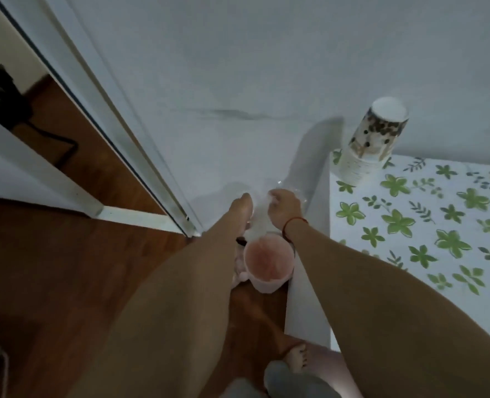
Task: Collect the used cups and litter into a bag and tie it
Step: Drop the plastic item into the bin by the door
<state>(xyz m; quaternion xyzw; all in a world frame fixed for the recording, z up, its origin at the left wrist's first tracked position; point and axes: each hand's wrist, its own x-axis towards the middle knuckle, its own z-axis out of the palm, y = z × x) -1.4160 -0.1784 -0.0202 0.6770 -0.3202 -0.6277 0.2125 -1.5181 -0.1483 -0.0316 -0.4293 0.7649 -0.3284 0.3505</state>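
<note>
At frame centre we hold a clear bag [259, 214] above a pink bin [268, 261], left hand [242, 203] and right hand [284, 208] each closed on its rim. Stacked cups [367, 145] stand upper right on the worktop [427, 225].

A table [427, 254] with a green-flowered cover carries an upturned stack of paper cups [367, 147] at its far corner. On the wooden floor [51, 268] beside it stands what looks like a pink bin [266, 265].
</note>
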